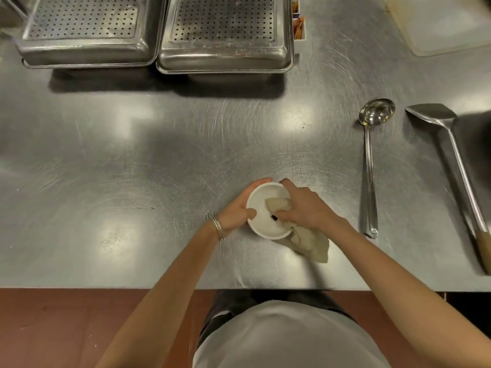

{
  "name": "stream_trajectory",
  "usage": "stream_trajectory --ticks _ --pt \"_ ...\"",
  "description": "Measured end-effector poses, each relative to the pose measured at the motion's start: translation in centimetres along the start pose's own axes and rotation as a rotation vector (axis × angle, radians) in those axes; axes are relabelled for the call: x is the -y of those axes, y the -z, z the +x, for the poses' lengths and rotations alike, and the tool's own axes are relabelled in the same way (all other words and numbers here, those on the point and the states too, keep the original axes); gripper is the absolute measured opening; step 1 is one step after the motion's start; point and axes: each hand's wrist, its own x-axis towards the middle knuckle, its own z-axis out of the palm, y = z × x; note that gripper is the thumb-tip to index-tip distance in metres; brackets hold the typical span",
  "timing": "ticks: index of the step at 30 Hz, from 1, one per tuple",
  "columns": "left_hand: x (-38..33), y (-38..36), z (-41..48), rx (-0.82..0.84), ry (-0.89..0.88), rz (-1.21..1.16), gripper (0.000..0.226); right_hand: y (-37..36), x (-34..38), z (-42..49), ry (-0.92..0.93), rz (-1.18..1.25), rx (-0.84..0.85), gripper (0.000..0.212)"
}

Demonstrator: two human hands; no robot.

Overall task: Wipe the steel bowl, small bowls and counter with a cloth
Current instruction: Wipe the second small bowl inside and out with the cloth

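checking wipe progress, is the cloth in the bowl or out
Partly in: the right hand presses a bunched end of the cloth inside the bowl; the rest trails over the rim onto the counter.

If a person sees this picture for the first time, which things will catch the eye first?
First, the left hand steadying a small white round bowl near the steel counter's front edge while the right hand presses a beige cloth inside. Next, a long steel ladle and a wooden-handled steel spatula lie at right.
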Motion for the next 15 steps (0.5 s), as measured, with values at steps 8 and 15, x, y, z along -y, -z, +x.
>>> stream_trajectory --ticks 8,15 --pt "1.0 -5.9 0.2 -0.639 -0.122 -0.223 0.074 -2.0 1.0 0.1 -0.207 0.438 -0.181 0.061" --pt "0.1 -2.5 -0.5 -0.25 -0.029 -0.088 0.075 -0.7 0.7 0.6 -0.031 -0.026 -0.094 0.059"
